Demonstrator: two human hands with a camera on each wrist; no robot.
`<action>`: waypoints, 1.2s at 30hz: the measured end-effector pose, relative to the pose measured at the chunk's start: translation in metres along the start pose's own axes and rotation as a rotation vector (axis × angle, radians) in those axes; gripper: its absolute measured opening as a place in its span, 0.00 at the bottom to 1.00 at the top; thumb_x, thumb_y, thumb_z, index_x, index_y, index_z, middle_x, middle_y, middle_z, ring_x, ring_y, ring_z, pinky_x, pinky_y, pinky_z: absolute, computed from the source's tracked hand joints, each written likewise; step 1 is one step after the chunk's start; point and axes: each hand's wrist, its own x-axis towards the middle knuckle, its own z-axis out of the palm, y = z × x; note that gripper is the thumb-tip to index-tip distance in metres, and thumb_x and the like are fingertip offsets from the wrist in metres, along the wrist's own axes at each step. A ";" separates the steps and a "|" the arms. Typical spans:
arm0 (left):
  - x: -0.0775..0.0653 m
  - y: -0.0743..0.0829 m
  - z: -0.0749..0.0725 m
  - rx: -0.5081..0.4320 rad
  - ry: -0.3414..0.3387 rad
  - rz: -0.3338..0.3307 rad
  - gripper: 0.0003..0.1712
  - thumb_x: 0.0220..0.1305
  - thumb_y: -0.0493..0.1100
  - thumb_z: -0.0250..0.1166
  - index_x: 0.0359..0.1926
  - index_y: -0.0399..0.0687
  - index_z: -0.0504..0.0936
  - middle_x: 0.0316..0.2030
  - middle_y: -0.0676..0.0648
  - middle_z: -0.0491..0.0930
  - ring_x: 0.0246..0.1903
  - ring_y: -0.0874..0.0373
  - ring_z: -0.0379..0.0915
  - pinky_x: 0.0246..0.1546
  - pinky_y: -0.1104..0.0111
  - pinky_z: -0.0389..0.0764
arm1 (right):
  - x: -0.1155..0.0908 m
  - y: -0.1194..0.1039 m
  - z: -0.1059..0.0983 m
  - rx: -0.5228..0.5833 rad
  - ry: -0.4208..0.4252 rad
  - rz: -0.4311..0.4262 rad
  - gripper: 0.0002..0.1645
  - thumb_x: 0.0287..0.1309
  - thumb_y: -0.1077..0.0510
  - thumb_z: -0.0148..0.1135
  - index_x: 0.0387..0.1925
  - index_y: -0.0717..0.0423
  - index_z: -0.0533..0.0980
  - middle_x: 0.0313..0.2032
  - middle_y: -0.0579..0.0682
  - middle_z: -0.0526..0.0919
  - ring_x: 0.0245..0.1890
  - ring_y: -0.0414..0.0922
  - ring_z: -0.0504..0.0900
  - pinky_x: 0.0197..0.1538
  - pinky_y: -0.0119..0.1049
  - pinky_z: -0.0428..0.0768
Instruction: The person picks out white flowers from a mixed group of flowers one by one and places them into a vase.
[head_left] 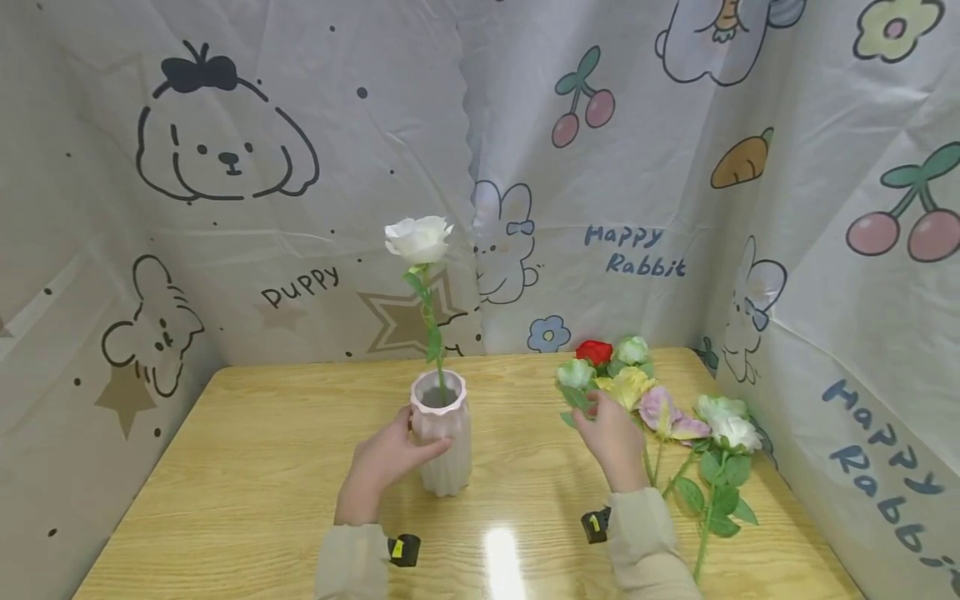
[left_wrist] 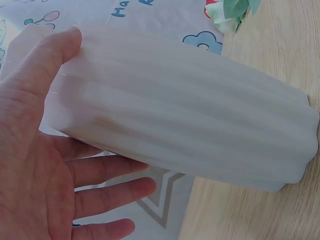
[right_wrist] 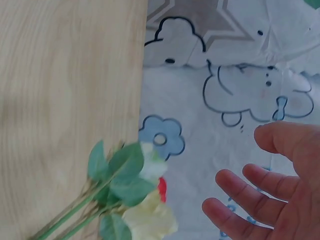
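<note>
A pale pink, ribbed vase [head_left: 446, 454] stands upright on the wooden table, with one white rose [head_left: 418, 240] rising from its mouth on a leafy green stem. My left hand [head_left: 393, 454] holds the vase near its top; the thumb lies across the front in the left wrist view, and the fingers pass behind the vase [left_wrist: 175, 105]. Over the flowers on the right, my right hand [head_left: 611, 437] has its fingers spread and holds nothing. Closest to it are a yellow flower [head_left: 627, 386] and a pale green flower [head_left: 576, 373]; the right wrist view shows the hand [right_wrist: 280, 185] apart from them.
A red flower [head_left: 594, 352] and another pale green one [head_left: 632, 349] lie at the table's back edge. Farther right are a pink-purple flower [head_left: 660, 410] and a white-green rose [head_left: 735, 431], their stems pointing frontward. A printed cloth [head_left: 360, 150] hangs behind the table [head_left: 247, 467].
</note>
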 end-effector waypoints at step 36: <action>-0.001 -0.004 0.001 -0.073 -0.010 0.006 0.55 0.46 0.72 0.57 0.67 0.47 0.49 0.65 0.37 0.58 0.60 0.39 0.61 0.56 0.40 0.65 | -0.040 0.144 -0.034 -0.127 -0.150 0.297 0.30 0.54 0.51 0.50 0.50 0.72 0.63 0.42 0.70 0.77 0.27 0.53 0.78 0.24 0.45 0.76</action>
